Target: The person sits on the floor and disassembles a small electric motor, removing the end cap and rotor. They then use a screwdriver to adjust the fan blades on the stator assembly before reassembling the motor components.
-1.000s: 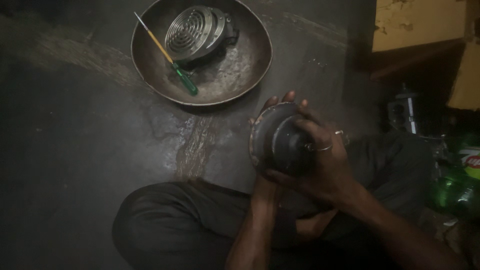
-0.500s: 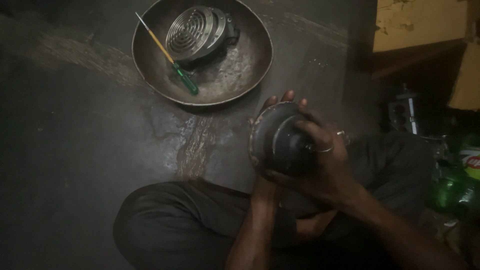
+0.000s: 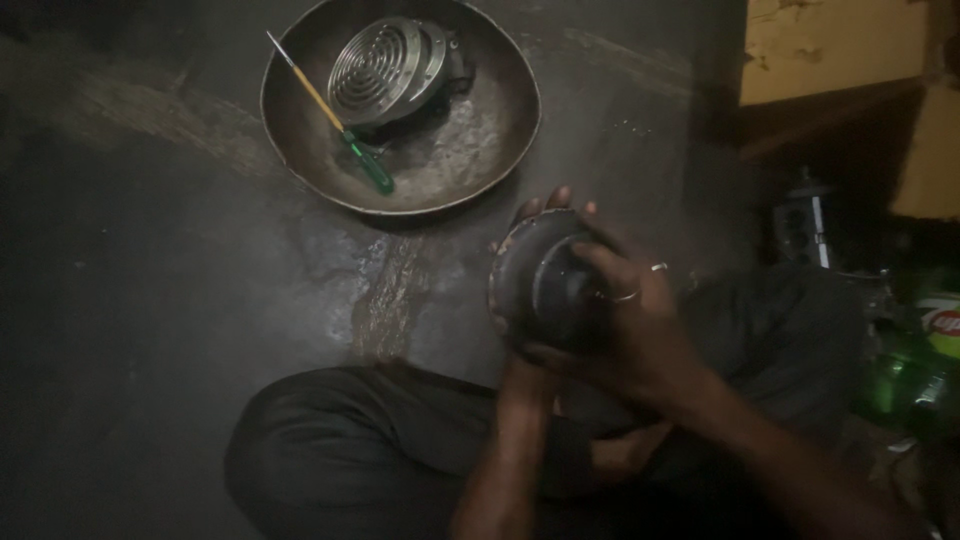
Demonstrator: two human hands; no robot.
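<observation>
A dark, round metal housing [image 3: 545,280] sits in the centre of the frame, just right of the middle, held up over the person's crossed legs. It is dome-shaped, dull and sooty, with a raised rim running around its left edge and a faint sheen on the crown. The right hand [image 3: 640,325] lies over its top and right side, fingers [image 3: 600,262] wrapped around it (two thin rings show on them). The left hand [image 3: 535,215] cups it from behind; only its fingertips peek over the upper rim, pressed against the metal.

In the upper left of centre one wide, shallow metal pan [image 3: 400,105] rests on the dark, stained floor [image 3: 150,300], its inside scuffed and greyish. Inside it lie two things: one bright round grille [image 3: 385,70] with concentric ribs, tilted against the far wall, and one screwdriver [image 3: 335,120] with a yellow shaft and green handle, lying slantwise. At the right edge stands one green plastic bottle [image 3: 915,365].
</observation>
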